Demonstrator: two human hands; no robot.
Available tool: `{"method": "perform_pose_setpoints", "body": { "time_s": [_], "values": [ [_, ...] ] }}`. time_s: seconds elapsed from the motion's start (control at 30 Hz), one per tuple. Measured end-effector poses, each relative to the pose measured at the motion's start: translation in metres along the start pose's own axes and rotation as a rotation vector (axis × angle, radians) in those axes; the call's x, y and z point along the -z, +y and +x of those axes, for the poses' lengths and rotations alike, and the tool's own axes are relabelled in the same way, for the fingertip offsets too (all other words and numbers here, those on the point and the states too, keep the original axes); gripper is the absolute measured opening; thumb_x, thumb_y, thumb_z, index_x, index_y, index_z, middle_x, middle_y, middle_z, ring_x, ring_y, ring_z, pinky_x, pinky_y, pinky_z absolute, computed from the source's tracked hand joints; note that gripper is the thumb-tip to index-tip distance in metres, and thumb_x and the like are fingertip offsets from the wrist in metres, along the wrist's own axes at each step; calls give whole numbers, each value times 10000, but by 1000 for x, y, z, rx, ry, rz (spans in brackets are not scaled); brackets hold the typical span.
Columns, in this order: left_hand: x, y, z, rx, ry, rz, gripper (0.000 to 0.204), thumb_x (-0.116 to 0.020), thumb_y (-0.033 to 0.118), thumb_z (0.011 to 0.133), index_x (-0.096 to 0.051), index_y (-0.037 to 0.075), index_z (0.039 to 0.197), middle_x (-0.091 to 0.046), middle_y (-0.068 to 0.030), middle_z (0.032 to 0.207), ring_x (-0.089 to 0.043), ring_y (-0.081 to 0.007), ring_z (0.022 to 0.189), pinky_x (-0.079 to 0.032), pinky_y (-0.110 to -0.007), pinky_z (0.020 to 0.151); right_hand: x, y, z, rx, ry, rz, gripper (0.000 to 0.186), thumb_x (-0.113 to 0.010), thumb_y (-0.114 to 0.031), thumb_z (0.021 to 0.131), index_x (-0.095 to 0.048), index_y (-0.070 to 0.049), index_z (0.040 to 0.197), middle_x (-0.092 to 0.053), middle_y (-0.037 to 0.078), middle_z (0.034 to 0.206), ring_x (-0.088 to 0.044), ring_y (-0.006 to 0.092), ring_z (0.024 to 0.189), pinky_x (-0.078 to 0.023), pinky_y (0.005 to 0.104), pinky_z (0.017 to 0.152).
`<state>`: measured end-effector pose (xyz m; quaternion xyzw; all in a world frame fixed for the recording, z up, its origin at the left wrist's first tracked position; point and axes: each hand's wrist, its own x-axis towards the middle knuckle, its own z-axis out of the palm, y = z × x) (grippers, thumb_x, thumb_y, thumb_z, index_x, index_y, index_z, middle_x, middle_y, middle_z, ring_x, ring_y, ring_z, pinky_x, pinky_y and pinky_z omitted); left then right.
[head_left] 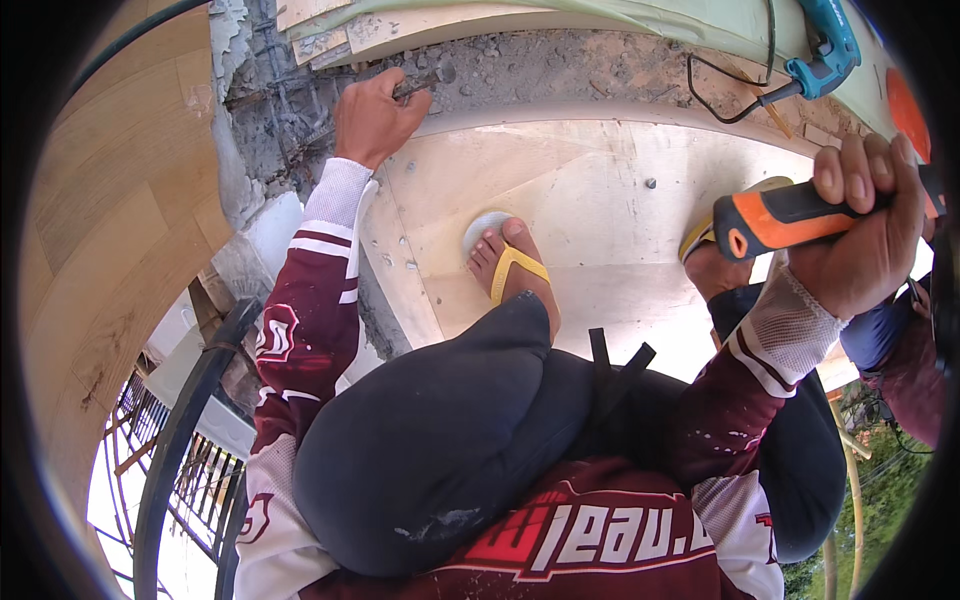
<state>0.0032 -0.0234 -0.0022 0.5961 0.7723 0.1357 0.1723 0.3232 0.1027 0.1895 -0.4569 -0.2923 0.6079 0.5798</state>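
Observation:
At the upper left, my left hand (pixel 375 118) is closed around a metal chisel (pixel 436 77). The chisel's round struck end sticks out past my thumb, and its shank runs down to the left over rough, broken concrete (pixel 285 95). My right hand (pixel 868 235) is raised at the right, with its fingers wrapped round the black and orange grip of a hammer (pixel 790 217). The grip's butt points left toward my left hand. The hammer's head is hidden or beyond the picture's edge.
A teal corded power tool (pixel 825 62) lies at the upper right, beside an orange object (pixel 908 115). A pale board (pixel 600 240) lies under my sandalled feet. Wooden planks (pixel 130 200) curve along the left above a dark railing (pixel 180 450). Clothing of another person (pixel 905 365) shows at right.

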Motion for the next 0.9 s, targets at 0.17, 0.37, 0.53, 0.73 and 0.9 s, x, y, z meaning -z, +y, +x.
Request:
{"method": "perform_pose_setpoints", "body": {
  "time_s": [0.17, 0.37, 0.53, 0.73, 0.9],
  "values": [
    [4, 3, 0, 40, -40, 12, 331, -725, 324, 787, -637, 6, 763, -629, -188, 632, -617, -391, 589, -489, -428, 573, 33, 86, -65, -258, -206, -136, 227, -550, -258, 1003, -543, -41, 934, -543, 38, 761, -554, 133, 657, -504, 320, 683],
    [9, 8, 3, 69, -52, -1, 323, -703, 342, 783, -616, 39, 710, -650, -146, 610, -644, -389, 615, -511, -462, 596, 11, 107, -86, -609, -284, -479, 133, -653, -94, 886, -551, -12, 909, -558, 37, 613, -514, 115, 422, -432, 291, 427],
    [4, 2, 1, -2, -7, 8, 320, -688, 345, 784, -621, 40, 714, -651, -148, 613, -646, -385, 614, -512, -468, 597, 34, 8, 1, -14, -132, -80, 120, -592, -136, 955, -545, -48, 889, -478, 3, 710, -467, 108, 566, -438, 268, 526],
    [2, 4, -2, 26, 23, -19, 322, -733, 309, 794, -661, -5, 784, -637, -194, 634, -642, -382, 597, -500, -408, 581, 4, 116, -92, -470, -25, -372, 113, -617, -93, 913, -536, -32, 862, -544, 37, 636, -522, 135, 518, -469, 330, 482],
    [11, 9, 3, 102, -50, 5, 335, -718, 354, 784, -644, 29, 754, -653, -161, 630, -651, -389, 626, -516, -449, 612, 13, 126, -99, -879, -409, -330, 121, -623, -79, 888, -538, 6, 907, -574, 72, 604, -534, 154, 437, -489, 322, 488]
  ]
}}
